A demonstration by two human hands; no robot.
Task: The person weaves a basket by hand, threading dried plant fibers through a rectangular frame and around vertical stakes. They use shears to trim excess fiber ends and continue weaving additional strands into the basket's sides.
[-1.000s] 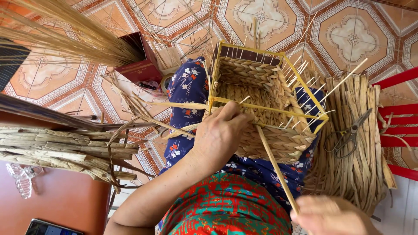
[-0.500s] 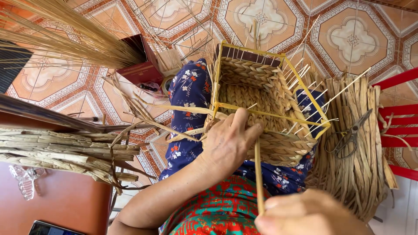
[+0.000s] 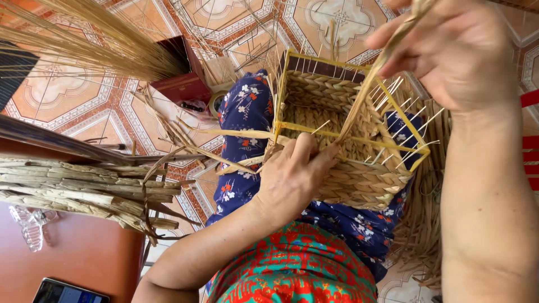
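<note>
Left hand (image 3: pixel 292 182) clamps the woven basket (image 3: pixel 342 140) steady; right hand (image 3: pixel 455 50), above it, pinches a fibre strand (image 3: pixel 359 106) taut for weaving.

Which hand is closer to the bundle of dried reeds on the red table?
The left hand. It rests on the woven basket, just beside the bundle of reeds. The right hand is raised above the basket's far side, pulling a straw strand.

Home weaving spot: patterned floor tiles (image 3: pixel 56 92), dried reed bundles (image 3: pixel 73 188), half-woven basket (image 3: pixel 342 140) on lap
</note>
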